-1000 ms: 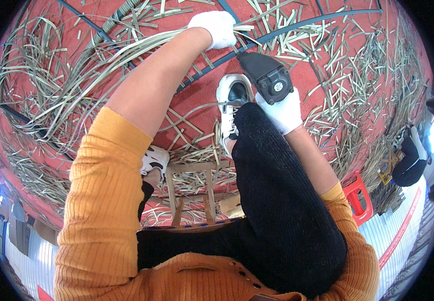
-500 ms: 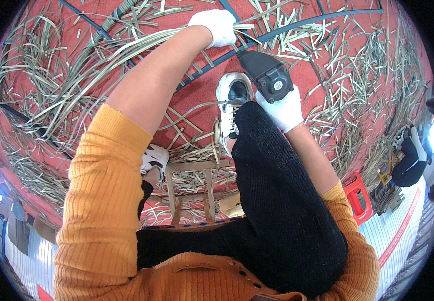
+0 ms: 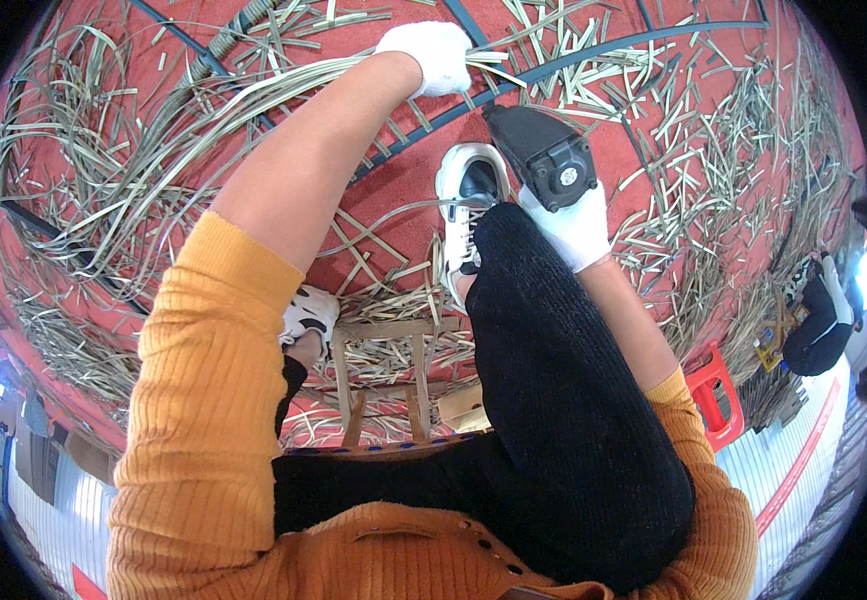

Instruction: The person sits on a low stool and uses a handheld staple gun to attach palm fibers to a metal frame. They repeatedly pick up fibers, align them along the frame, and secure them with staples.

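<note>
My left hand [image 3: 427, 58], in a white glove, is closed round a bundle of long pale-green strips [image 3: 283, 82] beside a dark metal frame bar [image 3: 593, 50]. Cut strip ends stick out to the right of the glove. Several short strips are wrapped across the lower stretch of the bar. In my white-gloved right hand [image 3: 575, 222] is a black staple gun [image 3: 538, 145], its narrow nose pointing up and left toward the bar, a small gap away from it. The tool's body hides most of my right fingers.
Cut strips [image 3: 693, 130] litter the red carpet [image 3: 373, 215] on both sides. My white shoe [image 3: 471, 180] stands right below the bar, close to the tool. A wooden stool frame [image 3: 383, 332] and a red plastic piece [image 3: 715, 395] are nearer me. A person's dark-clothed leg [image 3: 818, 325] shows far right.
My right hand and the staple gun have shifted slightly right and down, away from the bar. My left hand stays on the bundle, almost unmoved.
</note>
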`<state>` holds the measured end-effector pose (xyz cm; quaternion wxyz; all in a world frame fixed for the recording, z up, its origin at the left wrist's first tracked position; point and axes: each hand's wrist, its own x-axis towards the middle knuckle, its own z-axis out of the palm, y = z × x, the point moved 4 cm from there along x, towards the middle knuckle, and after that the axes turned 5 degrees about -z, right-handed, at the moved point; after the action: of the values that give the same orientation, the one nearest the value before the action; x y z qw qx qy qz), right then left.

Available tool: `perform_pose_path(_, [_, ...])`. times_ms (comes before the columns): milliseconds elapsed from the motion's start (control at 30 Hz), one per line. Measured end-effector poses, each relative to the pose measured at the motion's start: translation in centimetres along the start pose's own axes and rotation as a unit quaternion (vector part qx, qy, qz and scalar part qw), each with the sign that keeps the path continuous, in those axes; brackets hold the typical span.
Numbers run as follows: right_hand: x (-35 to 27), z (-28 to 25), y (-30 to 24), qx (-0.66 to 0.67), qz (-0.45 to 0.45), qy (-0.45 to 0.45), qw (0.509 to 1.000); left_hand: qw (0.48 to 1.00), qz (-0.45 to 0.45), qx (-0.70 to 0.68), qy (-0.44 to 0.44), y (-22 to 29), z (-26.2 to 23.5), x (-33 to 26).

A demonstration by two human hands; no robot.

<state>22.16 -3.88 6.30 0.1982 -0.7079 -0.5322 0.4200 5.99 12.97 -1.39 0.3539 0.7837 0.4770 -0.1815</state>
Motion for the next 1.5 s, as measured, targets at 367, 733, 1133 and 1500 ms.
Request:
perform_pose_path(367, [-0.07,-0.01,-0.14,0.015,0.0,-0.002,1.0,1.0,-0.002,0.003,-0.002,-0.14,0.37,0.12])
perform_pose_path(733, [0.14,0.57,-0.18,0.015,-0.026,-0.006,1.0,1.0,-0.007,-0.001,-0.007,-0.31,0.4,0.25])
perform_pose_path(1133, [-0.12,-0.13,-0.19,0.022,-0.005,0.004,1.0,1.0,0.003,-0.022,0.005,-0.11,0.29,0.59])
perform_pose_path(1500, [0.27,0.1,0.12,0.0,-0.016,-0.005,1.0,0.999,0.01,-0.028,0.019,0.04,0.25,0.62])
